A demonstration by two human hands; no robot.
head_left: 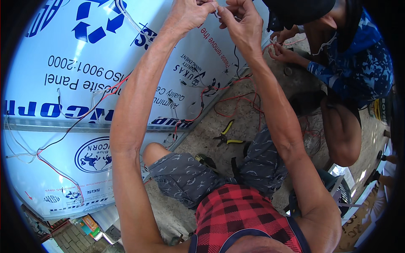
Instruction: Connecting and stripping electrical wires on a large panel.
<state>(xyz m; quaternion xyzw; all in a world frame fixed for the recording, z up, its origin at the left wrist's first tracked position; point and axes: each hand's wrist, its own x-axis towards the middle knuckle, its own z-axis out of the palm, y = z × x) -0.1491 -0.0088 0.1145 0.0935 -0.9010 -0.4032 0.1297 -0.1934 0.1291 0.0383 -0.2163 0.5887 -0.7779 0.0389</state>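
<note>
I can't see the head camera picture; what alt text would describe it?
Both raised hands, left hand and right hand, pinch a thin white wire above a large white printed panel. Yellow-handled pliers lie on the concrete floor; another person crouches nearby.

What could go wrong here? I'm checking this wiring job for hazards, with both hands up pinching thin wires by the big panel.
1. The left hand and right hand pinch fine wire together; a tug might snap or loosen it.
2. Loose red and black wires sprawl across the ground near the knees and could snag.
3. The yellow-handled pliers lie close by and could be knelt on.
</note>
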